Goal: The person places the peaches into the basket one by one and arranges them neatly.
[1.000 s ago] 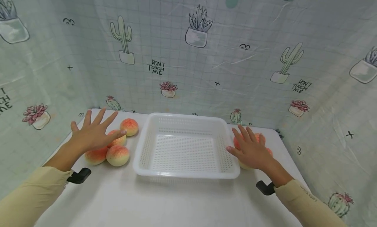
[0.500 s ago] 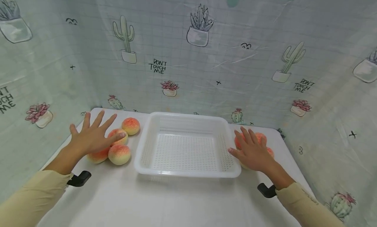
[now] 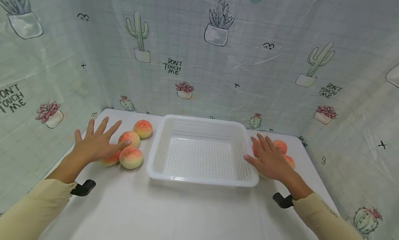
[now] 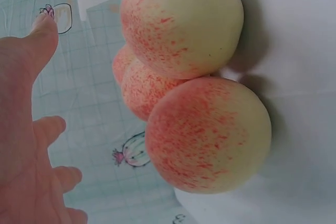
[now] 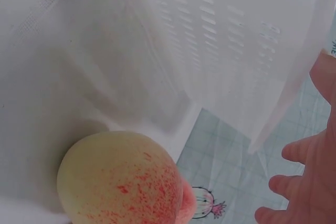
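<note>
My left hand [image 3: 95, 144], fingers spread and holding nothing, hovers beside a cluster of several red-and-cream peaches at the table's left. Its thumb overlaps the near peach [image 3: 131, 157] and the one behind it [image 3: 129, 139] in the head view. Another peach [image 3: 143, 129] sits farthest back. In the left wrist view a large peach [image 4: 207, 135] shows apart from that hand's fingers. My right hand [image 3: 270, 162], also spread, is over peaches at the right, partly hiding them; one peach [image 3: 280, 146] shows behind it. A cream peach [image 5: 118, 179] appears below the right hand's camera.
A white perforated plastic basket [image 3: 202, 181] stands between the hands on a white-covered table [image 3: 174, 215]. A cactus-print curtain [image 3: 205, 67] hangs behind and along both sides. The right thumb is close to the basket's right rim.
The head view has shifted slightly, so table, basket and left peaches appear farther right and a little higher. Both hands keep their spread pose and stay almost in place in the picture.
</note>
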`<state>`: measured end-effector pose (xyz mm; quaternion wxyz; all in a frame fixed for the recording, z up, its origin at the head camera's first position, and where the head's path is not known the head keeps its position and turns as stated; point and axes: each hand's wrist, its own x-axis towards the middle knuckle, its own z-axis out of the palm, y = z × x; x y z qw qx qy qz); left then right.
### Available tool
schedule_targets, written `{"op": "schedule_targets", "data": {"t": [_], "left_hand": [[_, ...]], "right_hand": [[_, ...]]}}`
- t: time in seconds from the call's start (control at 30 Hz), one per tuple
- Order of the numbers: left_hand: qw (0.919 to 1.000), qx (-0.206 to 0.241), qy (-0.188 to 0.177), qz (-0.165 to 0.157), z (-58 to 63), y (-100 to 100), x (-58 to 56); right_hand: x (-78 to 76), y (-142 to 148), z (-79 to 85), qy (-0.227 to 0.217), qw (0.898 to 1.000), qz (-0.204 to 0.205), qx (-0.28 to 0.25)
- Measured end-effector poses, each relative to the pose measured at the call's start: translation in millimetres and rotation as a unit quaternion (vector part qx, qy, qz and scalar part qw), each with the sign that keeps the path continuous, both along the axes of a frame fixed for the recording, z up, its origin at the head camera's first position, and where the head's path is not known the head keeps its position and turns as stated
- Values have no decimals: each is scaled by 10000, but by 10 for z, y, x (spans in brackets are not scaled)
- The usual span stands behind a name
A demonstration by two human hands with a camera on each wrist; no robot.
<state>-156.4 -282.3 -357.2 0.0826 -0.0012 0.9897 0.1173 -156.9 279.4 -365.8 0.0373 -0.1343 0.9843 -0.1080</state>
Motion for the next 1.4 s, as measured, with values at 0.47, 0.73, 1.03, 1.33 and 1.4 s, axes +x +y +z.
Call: {"op": "schedule_targets", "data": {"t": [0.47,0.73,1.03,1.33,1.4], "left_hand": [[9998,93,157,-56,-180,-180,71],[9990,389,133,-180,-277,-285,76],[9956,859,-316,-207,-349,-456,77],[9931,1129,-275,-140,-419,-507,99],[9927,1170,-254,-127,-429,-513,101]], "right_hand": [[-144,55,-50,-223,9993,-16,-289],[-223,89,-44,-625,9914,-200,-1132],[-366,122,-4,-1566,9601,-721,-2202],[-443,93,14,-2013,9216,-1135,-3118],[-459,93,-12,-2071,9133,-1201,-3296]]}}
